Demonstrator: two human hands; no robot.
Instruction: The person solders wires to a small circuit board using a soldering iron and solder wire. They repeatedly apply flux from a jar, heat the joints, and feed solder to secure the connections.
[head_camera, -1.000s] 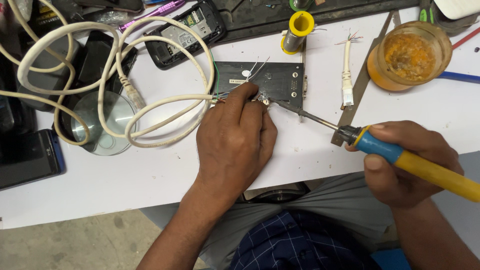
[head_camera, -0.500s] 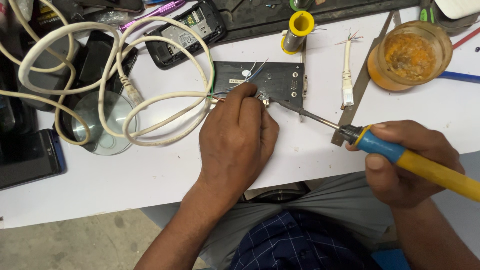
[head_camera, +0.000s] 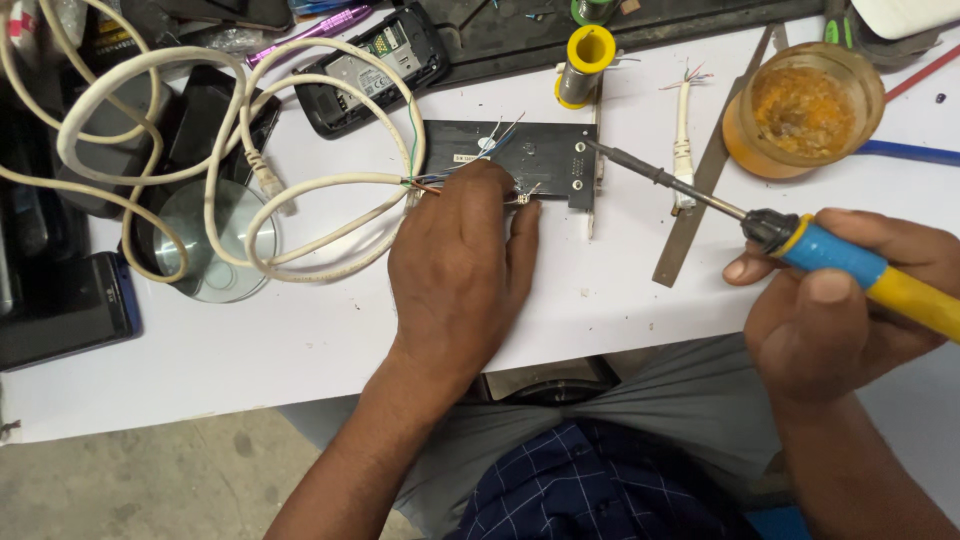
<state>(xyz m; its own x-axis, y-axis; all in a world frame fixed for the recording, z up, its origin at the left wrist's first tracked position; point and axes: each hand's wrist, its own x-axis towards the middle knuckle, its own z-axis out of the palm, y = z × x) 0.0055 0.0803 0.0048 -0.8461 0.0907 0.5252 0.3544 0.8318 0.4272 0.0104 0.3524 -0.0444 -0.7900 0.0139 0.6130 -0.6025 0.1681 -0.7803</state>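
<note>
At the centre of the frame, the lower left part of a dark circuit board is hidden under the left hand, so the exact spot where the fingertips meet the board cannot be made out. Thin coloured wires from the stripped end of a white cable are pinched and pressed against the board's lower edge by the fingers, which are held close together and curled downward. The hand is laid palm-down, with the forearm running toward the lower left of the frame.

At the right, a soldering iron with a blue and yellow handle is gripped in the right hand; the fingers are wrapped around the handle, with the thumb laid on top. The end of the handle is cut off by the right edge of the frame. The iron's tip is held over the right part of the board, near its metal bracket; whether it touches cannot be told.

The white cable is looped in coils across the upper left, partly over a clear disc. A yellow solder spool is seen just above the board. An amber jar of flux stands at the upper right, with a metal ruler lying slantwise beside it. Everything rests on a white table.
</note>
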